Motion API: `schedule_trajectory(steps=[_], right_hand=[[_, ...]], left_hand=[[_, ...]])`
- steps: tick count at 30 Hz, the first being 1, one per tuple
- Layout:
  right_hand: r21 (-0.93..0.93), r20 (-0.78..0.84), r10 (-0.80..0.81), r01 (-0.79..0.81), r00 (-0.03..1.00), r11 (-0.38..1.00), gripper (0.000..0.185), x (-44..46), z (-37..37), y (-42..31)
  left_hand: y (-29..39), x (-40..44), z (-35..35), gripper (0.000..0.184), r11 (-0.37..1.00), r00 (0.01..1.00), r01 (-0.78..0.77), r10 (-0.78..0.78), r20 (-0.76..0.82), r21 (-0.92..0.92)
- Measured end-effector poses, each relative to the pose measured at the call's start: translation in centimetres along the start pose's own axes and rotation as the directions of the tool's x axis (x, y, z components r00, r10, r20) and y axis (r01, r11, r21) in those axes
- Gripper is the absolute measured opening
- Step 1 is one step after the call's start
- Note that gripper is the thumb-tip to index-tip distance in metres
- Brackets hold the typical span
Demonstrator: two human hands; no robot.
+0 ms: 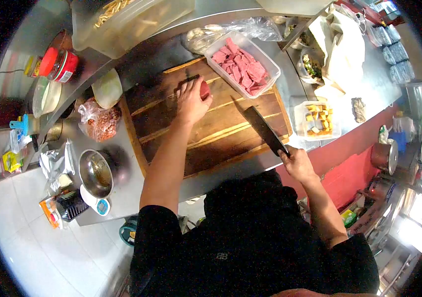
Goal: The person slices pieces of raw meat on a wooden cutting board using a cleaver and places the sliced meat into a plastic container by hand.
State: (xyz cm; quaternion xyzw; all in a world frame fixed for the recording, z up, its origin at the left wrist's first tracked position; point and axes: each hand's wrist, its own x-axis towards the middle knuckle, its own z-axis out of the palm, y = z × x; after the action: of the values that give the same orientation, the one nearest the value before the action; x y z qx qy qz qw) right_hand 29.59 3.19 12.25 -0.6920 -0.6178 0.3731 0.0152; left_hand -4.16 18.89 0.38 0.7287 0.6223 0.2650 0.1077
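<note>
A striped wooden cutting board (pixel 206 143) lies on the metal counter. On its upper part, my left hand (pixel 192 101) is closed around a piece of red meat (pixel 204 90), which shows at the right side of the fingers. My right hand (pixel 298 163) grips the handle of a dark, wide-bladed knife (pixel 265 129) near the board's lower right corner. The blade points up and left over the board, apart from the meat. A clear plastic tub full of pink meat slices (pixel 240 67) rests at the board's top right edge.
Right of the board sits a container of yellow cubes (pixel 318 120). At the left are a steel bowl (pixel 95 174), a white scale (pixel 101 205) and a bag of reddish nuts (pixel 100 122). A shelf with a large tub (pixel 136 24) overhangs the back.
</note>
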Motion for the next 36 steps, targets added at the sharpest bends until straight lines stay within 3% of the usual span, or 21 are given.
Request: schedule_trajectory(steps=[2,6,9,11,13,14,15,17,19,21,22,24,26,27,29,31,33,34,36], right_hand=[[-0.08,-0.074,-0.107,0.101,0.991,0.992,0.026,0.4,1.4,0.7],[-0.07,-0.076,-0.112,0.107,0.991,0.992,0.027,0.4,1.8,0.8],[-0.016,-0.127,-0.115,0.113,0.985,0.993,0.024,0.5,2.3,0.9],[-0.013,-0.093,-0.055,0.054,0.994,0.998,0.025,0.5,2.0,0.3],[0.026,-0.068,-0.035,0.037,0.997,0.999,0.026,0.9,2.2,0.7],[0.018,-0.086,-0.068,0.07,0.994,0.997,0.027,1.0,2.5,1.2],[0.01,-0.103,-0.103,0.104,0.989,0.995,0.027,1.0,2.6,0.9],[0.0,-0.054,-0.024,0.024,0.998,1.0,0.028,0.9,2.0,0.2],[0.019,-0.005,0.085,-0.085,0.996,0.996,0.03,0.9,1.6,-0.2],[0.018,-0.029,0.018,-0.018,0.999,1.0,0.031,1.2,1.9,0.6],[0.01,-0.037,0.001,-0.001,0.999,1.0,0.03,1.2,1.9,0.7],[0.003,-0.044,-0.014,0.014,0.999,1.0,0.03,1.3,1.8,0.5],[0.042,0.015,0.154,-0.154,0.988,0.987,0.033,1.4,1.4,-0.4],[0.039,0.017,0.155,-0.156,0.988,0.987,0.033,1.5,1.3,-0.4],[0.054,0.05,0.192,-0.195,0.98,0.979,0.035,1.7,1.1,-0.1],[0.067,0.077,0.219,-0.224,0.973,0.972,0.036,2.2,1.4,1.0],[0.08,0.103,0.246,-0.255,0.964,0.964,0.036,2.3,1.4,1.1],[0.097,0.107,0.253,-0.263,0.962,0.96,0.036,2.1,1.0,0.5],[0.118,0.108,0.265,-0.277,0.958,0.954,0.036,2.2,0.7,0.1]], left_hand=[[-0.7,-0.1,0.5,0.056,1.0,1.0,-0.015,0.015,0.006,0.017],[1.0,-2.2,-0.1,0.053,0.996,0.997,0.077,-0.077,-0.006,-0.038],[3.5,-6.6,-0.4,0.05,0.946,1.0,0.001,0.0,0.002,-0.324],[5.4,-10.1,0.5,0.049,0.796,0.971,0.241,-0.198,0.137,-0.556],[6.7,-11.5,0.2,0.043,0.699,0.958,0.284,-0.237,0.161,-0.656],[7.7,-12.0,-0.4,0.035,0.469,0.926,0.365,-0.274,0.26,-0.804],[7.4,-12.5,-0.2,0.035,0.468,0.922,0.376,-0.278,0.27,-0.8],[6.5,-12.7,0.2,0.03,0.666,0.943,0.317,-0.295,0.152,-0.675],[6.0,-12.8,0.6,0.03,0.666,0.94,0.319,-0.313,0.136,-0.674],[5.5,-12.6,0.7,0.031,0.729,0.955,0.246,-0.294,0.033,-0.639],[5.0,-12.7,0.4,0.033,0.813,0.977,0.19,-0.211,0.026,-0.551],[5.3,-12.7,0.9,0.034,0.814,0.971,0.191,-0.237,-0.014,-0.549],[5.0,-12.6,1.4,0.04,0.823,0.959,0.194,-0.273,-0.073,-0.533],[4.9,-12.2,1.2,0.04,0.822,0.958,0.198,-0.277,-0.071,-0.535],[5.1,-10.8,0.3,0.044,0.917,0.982,0.099,-0.152,-0.109,-0.387],[5.1,-9.3,0.0,0.05,0.923,0.987,0.139,-0.159,-0.029,-0.359],[6.0,-8.1,-0.1,0.057,0.989,0.997,0.045,-0.035,0.072,-0.14],[6.6,-7.8,-0.4,0.059,0.992,0.979,0.105,-0.092,0.181,-0.066],[7.1,-7.4,-0.6,0.053,0.991,0.975,0.119,-0.105,0.196,-0.06]])
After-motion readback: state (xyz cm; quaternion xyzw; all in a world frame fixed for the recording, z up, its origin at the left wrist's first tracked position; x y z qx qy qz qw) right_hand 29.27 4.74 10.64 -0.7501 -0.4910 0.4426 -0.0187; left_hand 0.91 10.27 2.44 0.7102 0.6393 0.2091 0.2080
